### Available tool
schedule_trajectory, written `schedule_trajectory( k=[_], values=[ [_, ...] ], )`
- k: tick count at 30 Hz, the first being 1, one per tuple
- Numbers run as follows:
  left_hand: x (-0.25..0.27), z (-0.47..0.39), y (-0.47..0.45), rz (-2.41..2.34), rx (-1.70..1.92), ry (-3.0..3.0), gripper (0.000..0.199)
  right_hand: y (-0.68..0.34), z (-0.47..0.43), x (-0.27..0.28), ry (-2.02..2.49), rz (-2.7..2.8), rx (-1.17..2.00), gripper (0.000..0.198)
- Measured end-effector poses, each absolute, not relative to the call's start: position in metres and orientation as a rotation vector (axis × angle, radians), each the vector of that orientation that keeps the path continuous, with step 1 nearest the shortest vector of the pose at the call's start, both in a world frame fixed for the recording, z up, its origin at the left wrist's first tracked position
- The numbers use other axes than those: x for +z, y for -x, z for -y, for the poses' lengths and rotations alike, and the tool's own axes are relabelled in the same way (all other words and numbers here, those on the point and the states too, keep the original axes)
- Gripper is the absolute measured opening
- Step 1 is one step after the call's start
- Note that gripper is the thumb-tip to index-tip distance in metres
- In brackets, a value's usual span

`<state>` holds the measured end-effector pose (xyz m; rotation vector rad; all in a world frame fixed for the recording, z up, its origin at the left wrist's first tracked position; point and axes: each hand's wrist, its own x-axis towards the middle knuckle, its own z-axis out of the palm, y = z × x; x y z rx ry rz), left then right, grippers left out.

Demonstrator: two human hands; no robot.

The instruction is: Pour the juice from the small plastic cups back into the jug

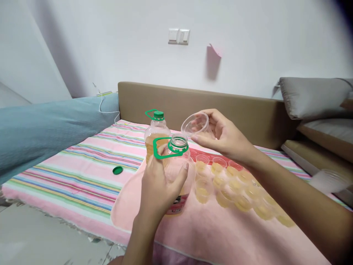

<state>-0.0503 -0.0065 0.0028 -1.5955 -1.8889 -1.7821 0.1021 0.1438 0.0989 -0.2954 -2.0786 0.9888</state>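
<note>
My left hand (160, 184) is wrapped around the upper part of a clear plastic bottle (178, 206). Its mouth is uncapped and carries a green ring handle (157, 148). Between the thumb and fingers of my right hand (224, 136) is a clear plastic cup (189, 125), tilted over the bottle's mouth. The cup appears to hold nothing, though the fingers hide part of it. Behind stands a second bottle (157, 130) with a green cap and yellowish liquid inside. Several clear cups (202, 191) with yellow liquid are grouped in rows below my right forearm.
A loose green cap (117, 170) lies on the striped bed cover (96, 176) at left. A stack of clear cups (329, 180) is at the right, near grey cushions (314, 97). The brown headboard (220, 106) runs along the wall behind.
</note>
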Motion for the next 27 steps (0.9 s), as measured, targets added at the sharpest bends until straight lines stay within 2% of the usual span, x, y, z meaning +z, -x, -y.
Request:
schedule_trajectory(
  k=[13, 27],
  values=[
    [-0.002, 0.005, 0.052, 1.85, -1.741, 1.584, 0.055, -0.111, -0.143, 0.118, 0.266, 2.238, 0.849, 0.053],
    [0.0, 0.004, 0.053, 1.829, -1.747, 1.593, 0.056, -0.111, -0.14, 0.138, 0.302, 2.385, 0.733, 0.056]
  ],
)
